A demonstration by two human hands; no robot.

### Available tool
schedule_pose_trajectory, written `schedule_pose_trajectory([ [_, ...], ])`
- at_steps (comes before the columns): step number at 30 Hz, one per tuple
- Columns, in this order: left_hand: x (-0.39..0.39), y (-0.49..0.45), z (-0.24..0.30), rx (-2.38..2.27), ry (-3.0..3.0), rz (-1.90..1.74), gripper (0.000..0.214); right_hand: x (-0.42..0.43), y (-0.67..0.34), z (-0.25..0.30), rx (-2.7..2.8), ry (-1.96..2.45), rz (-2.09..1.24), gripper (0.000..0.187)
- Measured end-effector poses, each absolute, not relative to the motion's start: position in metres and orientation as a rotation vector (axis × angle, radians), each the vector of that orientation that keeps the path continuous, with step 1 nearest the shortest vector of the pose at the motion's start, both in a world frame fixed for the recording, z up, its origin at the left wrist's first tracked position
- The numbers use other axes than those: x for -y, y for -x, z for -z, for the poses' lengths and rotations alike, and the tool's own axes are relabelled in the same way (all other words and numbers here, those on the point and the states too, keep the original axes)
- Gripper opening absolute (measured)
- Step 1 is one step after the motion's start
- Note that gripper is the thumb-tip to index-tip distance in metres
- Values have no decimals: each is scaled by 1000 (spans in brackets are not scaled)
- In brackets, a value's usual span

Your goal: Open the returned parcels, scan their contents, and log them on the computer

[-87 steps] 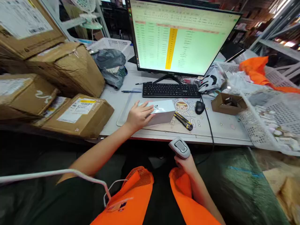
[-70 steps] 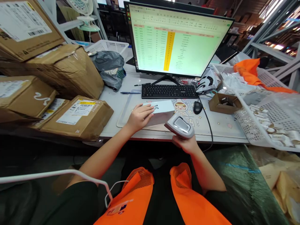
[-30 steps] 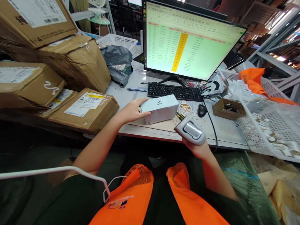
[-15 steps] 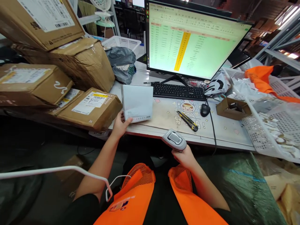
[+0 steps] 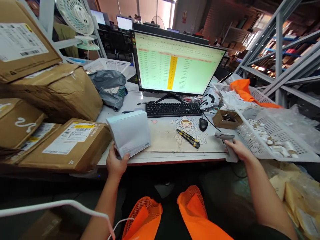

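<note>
My left hand (image 5: 117, 162) grips a pale white-blue box (image 5: 130, 135) by its lower left corner, with the thumb across the front face. The box is tilted over the desk's front edge, small print along its bottom. At the right end of the desk, my right hand (image 5: 238, 149) is on a grey barcode scanner (image 5: 232, 156), its fingers around the part between head and handle. The scanner is at the desk's front edge; whether it rests there I cannot tell. A yellow-black box cutter (image 5: 188, 138) lies on the mat between my hands.
Cardboard boxes (image 5: 67, 143) are stacked on the left, beside a grey plastic bag (image 5: 110, 88). A monitor (image 5: 177, 63), keyboard (image 5: 172, 109) and mouse (image 5: 203, 124) stand in the middle. On the right are a small open carton (image 5: 227, 119) and a white basket (image 5: 272, 143) of rolls.
My right hand has carried the scanner from in front of my body to the desk's right end. The box in my left hand has tilted. The view has shifted upward and right.
</note>
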State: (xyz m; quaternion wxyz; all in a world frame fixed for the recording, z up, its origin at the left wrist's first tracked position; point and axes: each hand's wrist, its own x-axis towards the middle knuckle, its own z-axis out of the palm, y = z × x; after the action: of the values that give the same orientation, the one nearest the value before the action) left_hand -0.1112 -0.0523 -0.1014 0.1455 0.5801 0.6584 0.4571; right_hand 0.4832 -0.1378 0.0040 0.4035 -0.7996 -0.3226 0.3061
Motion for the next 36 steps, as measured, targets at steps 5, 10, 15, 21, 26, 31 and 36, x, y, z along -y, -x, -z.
schedule_pose_trajectory([
  [5, 52, 106, 113, -2068, -1745, -1209, 101, 115, -519, 9, 952, 2462, -218, 37],
  [10, 48, 102, 116, -2177, -1829, -1062, 104, 73, -466, 14, 1303, 2317, 233, 45],
  [15, 50, 95, 101, -2252, -1774, -957, 106, -28, -376, 6, 1807, 2036, -117, 43],
  [21, 53, 84, 77, -2282, -1727, -752, 98, -107, -343, 19, 1843, 2048, -66, 52],
  [26, 50, 88, 80, -2339, -1717, -671, 93, -119, -352, 44, 1846, 1985, 60, 53],
  [31, 45, 101, 105, -2381, -1822, -717, 85, -121, -350, 50, 1862, 1984, 107, 51],
  [36, 39, 112, 124, -2441, -1864, -715, 83, -120, -343, 46, 1791, 2076, 145, 47],
])
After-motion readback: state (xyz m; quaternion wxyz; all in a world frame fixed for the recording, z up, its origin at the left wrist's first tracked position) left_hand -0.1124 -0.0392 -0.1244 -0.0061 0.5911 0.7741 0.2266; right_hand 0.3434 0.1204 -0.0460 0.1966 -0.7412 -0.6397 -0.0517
